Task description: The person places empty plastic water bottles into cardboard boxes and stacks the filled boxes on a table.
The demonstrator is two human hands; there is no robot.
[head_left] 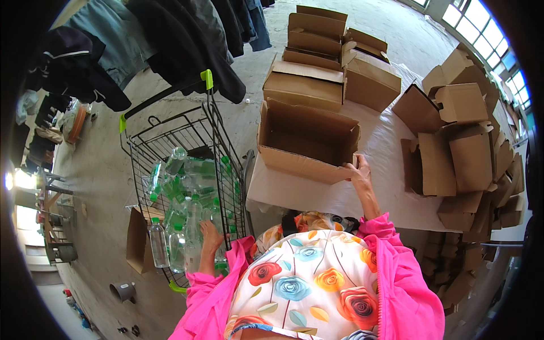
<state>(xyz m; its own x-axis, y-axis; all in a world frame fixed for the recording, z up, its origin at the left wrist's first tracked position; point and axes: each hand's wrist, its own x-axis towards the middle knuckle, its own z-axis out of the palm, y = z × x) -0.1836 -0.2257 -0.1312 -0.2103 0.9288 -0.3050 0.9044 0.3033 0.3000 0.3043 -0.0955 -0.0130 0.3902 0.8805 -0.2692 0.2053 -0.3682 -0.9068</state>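
head view: left hand [211,237] among the bottles [177,252], right hand [360,170] on the open box [299,163]

the step in hand looks like reaching for bottles while the box is steadied, though that is a judgement from how the hands lie. the bottles, clear with green caps, are heaped in the wire cart [209,80] on the person's left, some upright at its near end, others lying across one another. the left hand is at that near end, just beside an upright bottle; whether its fingers are closed around one or only touching, i cannot tell.

the right hand's fingers are bent over the near right corner of the open box, gripping the cardboard there. the box sits on the white-covered table [391,147] with its mouth up, and no bottle shows in the part of its inside that can be seen. more boxes [303,90] stand behind it, and a loose pile of cartons [470,158] rises to the right.

the next move seems to call for a sure hold on a single bottle, drawn out without toppling its neighbours and lifted clear of the cart's wire side. the right hand would do well to hold its corner firmly, since the thin walls could shift or buckle if knocked.
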